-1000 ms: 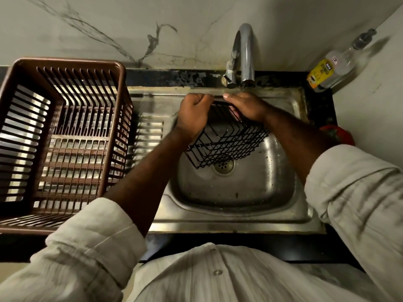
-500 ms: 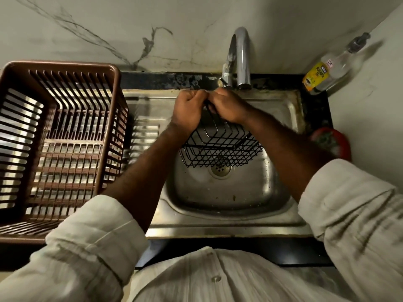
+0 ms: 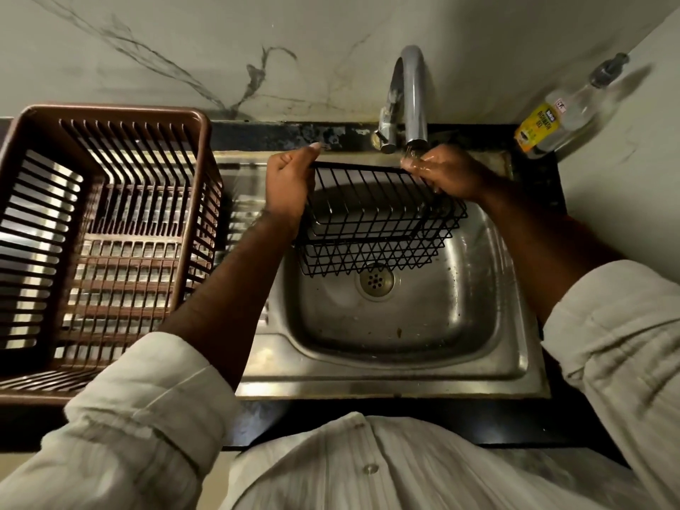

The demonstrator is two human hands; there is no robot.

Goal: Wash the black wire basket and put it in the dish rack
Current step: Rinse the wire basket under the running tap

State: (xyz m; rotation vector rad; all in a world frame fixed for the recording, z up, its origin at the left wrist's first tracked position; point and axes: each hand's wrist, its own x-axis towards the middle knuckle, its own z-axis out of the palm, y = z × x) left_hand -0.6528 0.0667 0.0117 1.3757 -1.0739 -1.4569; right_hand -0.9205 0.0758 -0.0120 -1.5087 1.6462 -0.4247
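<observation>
The black wire basket point(image 3: 375, 222) hangs over the steel sink point(image 3: 478, 362), tilted with its open side toward me. My left hand point(image 3: 289, 185) grips its left end at the top rim. My right hand point(image 3: 447, 171) holds the right end of the rim, directly under the tap point(image 3: 414, 97). Water runs from the spout onto my right hand and the rim. The brown plastic dish rack point(image 3: 106, 230) stands on the counter at the left and holds nothing.
A bottle of dishwash gel point(image 3: 563, 119) leans in the back right corner against the wall. The sink drain point(image 3: 376, 280) lies below the basket. The black counter edge runs along the front, close to my body.
My hands have spread apart along the basket's rim, from touching near its middle to holding its two ends. The basket has turned to lie wide across the sink, and water now falls on my right hand.
</observation>
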